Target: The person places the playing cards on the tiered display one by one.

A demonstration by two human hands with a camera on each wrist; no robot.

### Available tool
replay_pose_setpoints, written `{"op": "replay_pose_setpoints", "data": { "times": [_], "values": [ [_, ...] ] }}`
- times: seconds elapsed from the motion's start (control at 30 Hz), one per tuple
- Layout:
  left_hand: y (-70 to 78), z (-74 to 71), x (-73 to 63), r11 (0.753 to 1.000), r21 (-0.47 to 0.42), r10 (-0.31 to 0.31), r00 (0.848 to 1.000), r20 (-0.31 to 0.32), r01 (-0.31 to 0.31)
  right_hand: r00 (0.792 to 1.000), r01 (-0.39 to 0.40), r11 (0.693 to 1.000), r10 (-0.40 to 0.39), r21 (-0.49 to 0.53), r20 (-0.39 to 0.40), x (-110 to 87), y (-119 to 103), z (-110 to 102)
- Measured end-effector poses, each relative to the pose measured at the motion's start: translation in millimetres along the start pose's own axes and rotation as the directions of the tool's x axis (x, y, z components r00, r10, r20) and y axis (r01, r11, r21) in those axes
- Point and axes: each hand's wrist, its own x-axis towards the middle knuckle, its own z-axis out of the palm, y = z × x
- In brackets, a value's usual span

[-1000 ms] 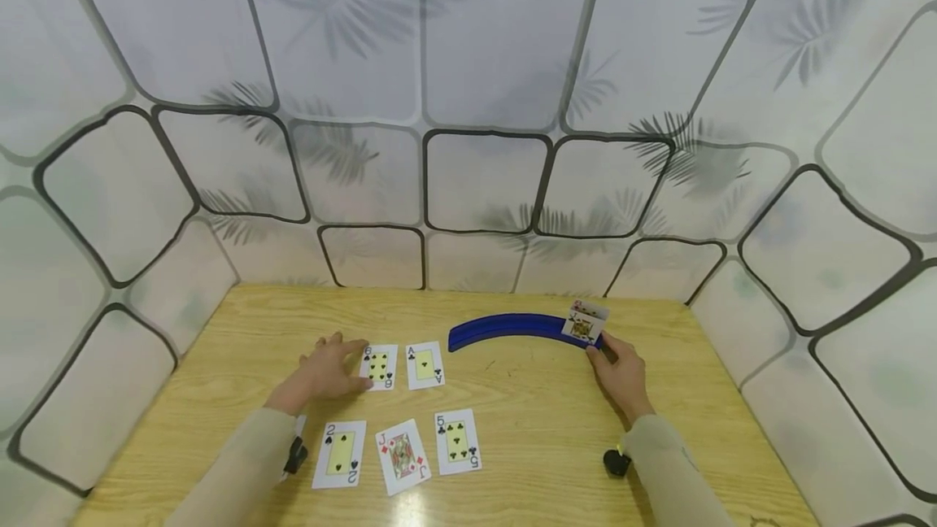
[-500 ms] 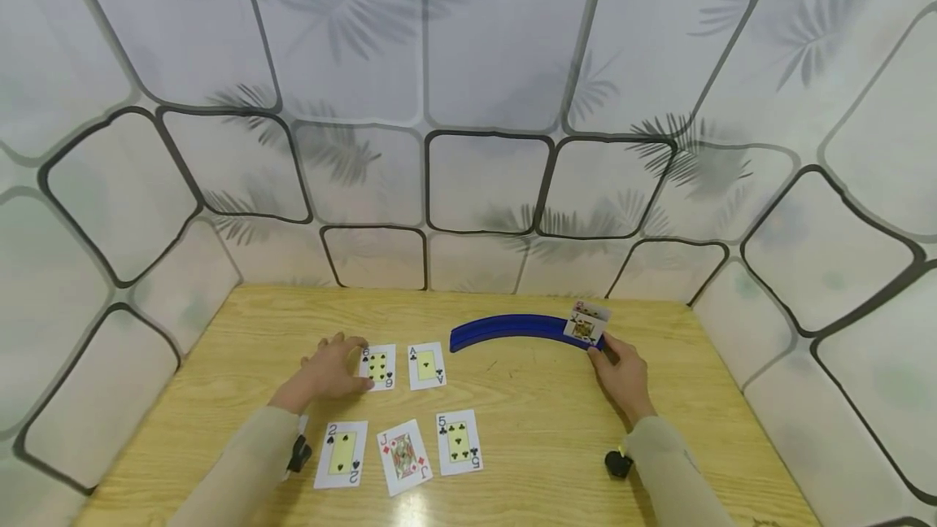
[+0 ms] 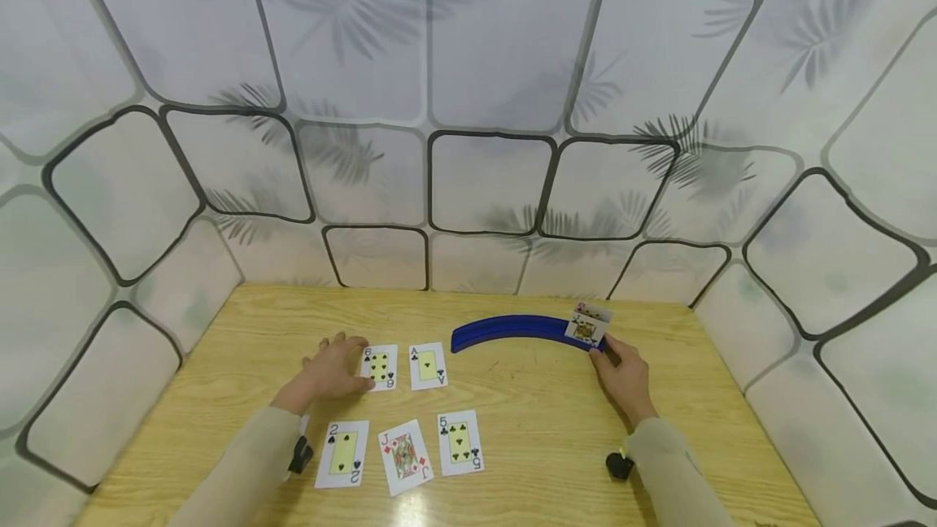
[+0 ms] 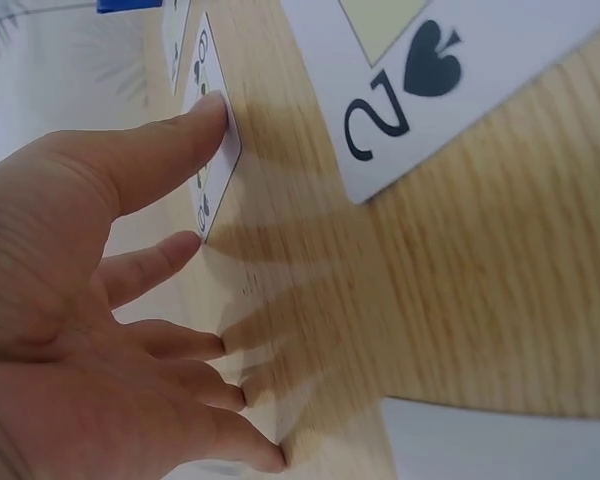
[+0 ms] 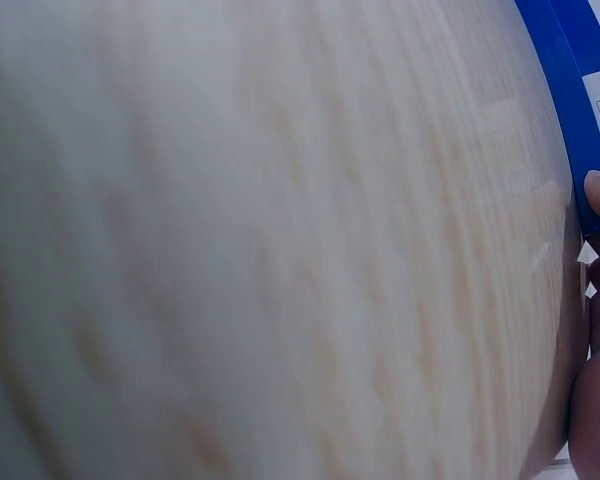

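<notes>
My left hand (image 3: 335,368) rests at the left of a black six playing card (image 3: 382,366), which lies face up on the table. In the left wrist view its thumb lies on the six's face, the index fingertip is at a corner, and the other fingers spread over the wood. My right hand (image 3: 625,372) grips the right end of a curved blue card holder (image 3: 505,325), thumb in front. Face cards (image 3: 584,330) stand in the holder just above that thumb, one partly behind another. In the right wrist view only part of the hand shows at the edge.
Right of the six lies an ace of clubs (image 3: 428,366). Nearer are a two of spades (image 3: 342,454), a jack of diamonds (image 3: 406,456) and a five of clubs (image 3: 461,442). Another card (image 4: 510,445) is mostly hidden below the left sleeve. A patterned wall backs the wooden table (image 3: 542,446).
</notes>
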Motion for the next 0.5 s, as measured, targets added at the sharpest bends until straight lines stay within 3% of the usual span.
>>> {"op": "replay_pose_setpoints", "data": {
  "times": [0.5],
  "values": [
    [11.5,-2.9,0.6,0.997,-0.022,-0.077,0.997,0.029,0.078,1.000,-0.006,1.000,0.005,-0.008,-0.003,-0.3,-3,-1]
  ]
}}
